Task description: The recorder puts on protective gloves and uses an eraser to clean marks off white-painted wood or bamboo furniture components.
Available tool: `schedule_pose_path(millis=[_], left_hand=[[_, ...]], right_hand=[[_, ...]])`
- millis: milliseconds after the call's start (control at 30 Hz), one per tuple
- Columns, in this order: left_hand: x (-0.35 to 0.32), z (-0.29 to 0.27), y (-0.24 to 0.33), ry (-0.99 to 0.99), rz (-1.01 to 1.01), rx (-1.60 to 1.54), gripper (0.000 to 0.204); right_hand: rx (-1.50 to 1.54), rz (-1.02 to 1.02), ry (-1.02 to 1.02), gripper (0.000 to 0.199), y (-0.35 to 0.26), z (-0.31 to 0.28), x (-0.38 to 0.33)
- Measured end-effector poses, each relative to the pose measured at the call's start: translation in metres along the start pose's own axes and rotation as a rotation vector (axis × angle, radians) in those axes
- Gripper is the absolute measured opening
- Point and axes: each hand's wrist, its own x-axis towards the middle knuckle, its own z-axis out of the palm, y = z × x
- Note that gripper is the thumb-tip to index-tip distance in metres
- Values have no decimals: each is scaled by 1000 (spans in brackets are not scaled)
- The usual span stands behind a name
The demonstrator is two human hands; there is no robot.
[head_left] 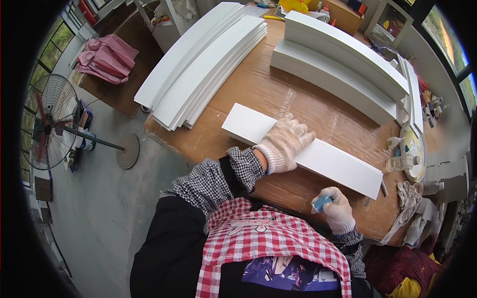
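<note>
A long white board (338, 161) lies flat on the brown cardboard-covered table (278, 94), near its front edge. My left hand (284, 143), in a white knit glove, presses flat on the board's upper face with fingers spread. My right hand (337, 207), also gloved, hovers at the table's front edge just below the board and grips a small blue block (321, 202).
Stacks of white strips (203, 64) fill the table's back left, and thick white boards (343, 59) the back right. A plate with small bottles (410, 156) and a rag (410, 198) sit at the right end. A standing fan (49, 121) is on the floor left.
</note>
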Motion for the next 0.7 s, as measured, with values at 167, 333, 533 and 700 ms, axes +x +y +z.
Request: schedule_pose_path(millis=[167, 333, 533, 700], left_hand=[[3, -19, 0, -114, 29, 47, 83], [-19, -48, -8, 69, -90, -17, 82], [-63, -113, -56, 154, -558, -5, 89], [-75, -135, -111, 184, -902, 114, 90]], right_hand=[[26, -2, -25, 32, -3, 7, 5], [25, -14, -23, 33, -3, 4, 4], [8, -46, -40, 33, -3, 0, 9], [0, 5, -64, 33, -7, 8, 18]])
